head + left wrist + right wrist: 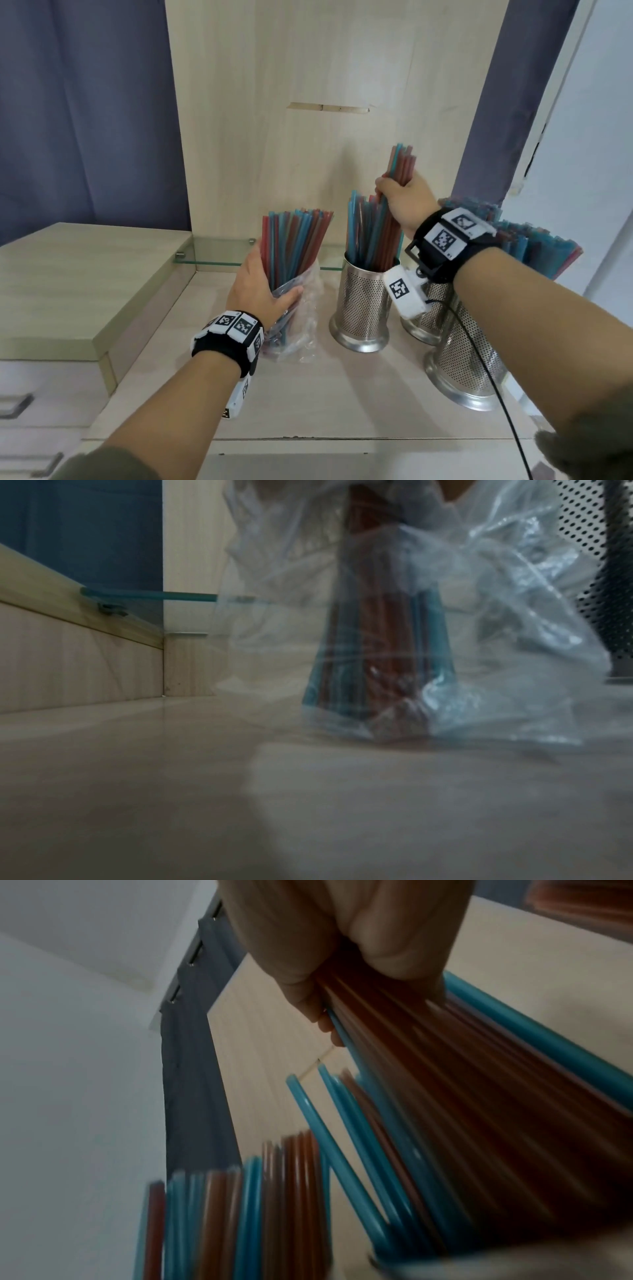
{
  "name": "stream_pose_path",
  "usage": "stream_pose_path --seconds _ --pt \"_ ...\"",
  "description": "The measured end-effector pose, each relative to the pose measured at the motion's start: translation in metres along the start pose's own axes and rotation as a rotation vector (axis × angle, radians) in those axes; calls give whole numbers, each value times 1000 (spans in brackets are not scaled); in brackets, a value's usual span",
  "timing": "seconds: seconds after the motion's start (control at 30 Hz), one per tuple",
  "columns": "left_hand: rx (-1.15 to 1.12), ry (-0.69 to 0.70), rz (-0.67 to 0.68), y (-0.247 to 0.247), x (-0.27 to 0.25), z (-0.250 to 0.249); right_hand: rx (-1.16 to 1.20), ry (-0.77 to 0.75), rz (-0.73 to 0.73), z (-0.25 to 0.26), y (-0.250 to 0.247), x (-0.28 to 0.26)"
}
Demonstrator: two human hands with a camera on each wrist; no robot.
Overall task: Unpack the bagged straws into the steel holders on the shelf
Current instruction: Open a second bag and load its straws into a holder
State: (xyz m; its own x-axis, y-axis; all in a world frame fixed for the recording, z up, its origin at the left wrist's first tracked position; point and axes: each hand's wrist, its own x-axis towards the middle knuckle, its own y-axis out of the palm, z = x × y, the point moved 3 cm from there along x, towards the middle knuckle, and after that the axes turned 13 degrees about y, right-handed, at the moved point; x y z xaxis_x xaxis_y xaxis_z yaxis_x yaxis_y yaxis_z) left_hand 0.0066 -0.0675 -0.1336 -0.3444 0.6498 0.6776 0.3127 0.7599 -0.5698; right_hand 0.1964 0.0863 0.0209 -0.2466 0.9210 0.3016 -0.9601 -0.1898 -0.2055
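Fingers (385, 185) round straw bundle (400, 164)

- The straws (295, 240) in my bag (308, 298) are red and teal-blue, mixed; the bag itself is clear plastic.
- The bunch (401, 168) in my right hand (404, 202) is mostly brownish red, with a few teal-blue ones.
- The holder (363, 308) is silvery steel, dotted all over with small round holes; the straws standing in it are the same red and teal-blue.
- My wristbands (229, 346) are black, carrying white tiles printed with black square code patterns.
- My sleeves (113, 466) are olive green.
- The shelf (308, 394) is pale wood with a fine grain.
- The curtain (85, 113) is a dull blue-violet.
- The wall (596, 154) on the right is white.
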Motion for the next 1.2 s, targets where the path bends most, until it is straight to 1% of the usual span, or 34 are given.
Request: stream_pose_path --seconds 0.07,0.23,0.37,0.47,0.53,0.6,0.63,0.7,0.73,0.77,0.8,0.83,0.93,1.0,1.03,1.07,1.2 --pt "-2 -1 -4 0 0 -1 -75 28 -8 -17 9 -3" --pt "-7 -6 -9 0 0 0 -155 53 -36 -48 22 -10" --pt "-12 -8 -12 1 0 3 -148 79 -79 -57 23 -18" --pt "-15 -3 -17 1 0 2 -138 -49 -137 -48 21 -25" --pt "-14 -6 -15 1 0 2 -150 -154 -128 -40 20 -28" --pt "-12 -7 -13 1 0 1 -220 -274 -132 -34 19 -29" --pt "-11 -6 -12 0 0 1 -282 -370 -172 -31 17 -29" --pt "-5 -7 -11 0 -1 0 -473 -578 -340 -28 11 -30" --pt "-5 -6 -12 -1 -1 -1 -567 -643 -445 -28 7 -31" --pt "-6 -5 -13 -1 -1 -1 -614 -649 -525 -30 3 -32" --pt "-8 -4 -14 -1 -1 -1 -595 -591 -549 -34 0 -31" --pt "-9 -4 -14 -1 0 0 -514 -480 -514 -39 -3 -30" --pt "-16 0 -15 0 0 -1 -140 -84 -267 -63 -4 -20" --pt "-24 -2 -15 0 0 -2 2 127 -143 -73 -4 -12" --pt "-26 -6 -19 -1 0 -2 6 189 -114 -75 -4 -7" --pt "-27 -6 -22 -1 0 -2 -15 209 -111 -76 -5 -3" --pt "-42 -11 -27 -1 0 -2 -59 179 -65 -81 -4 11"
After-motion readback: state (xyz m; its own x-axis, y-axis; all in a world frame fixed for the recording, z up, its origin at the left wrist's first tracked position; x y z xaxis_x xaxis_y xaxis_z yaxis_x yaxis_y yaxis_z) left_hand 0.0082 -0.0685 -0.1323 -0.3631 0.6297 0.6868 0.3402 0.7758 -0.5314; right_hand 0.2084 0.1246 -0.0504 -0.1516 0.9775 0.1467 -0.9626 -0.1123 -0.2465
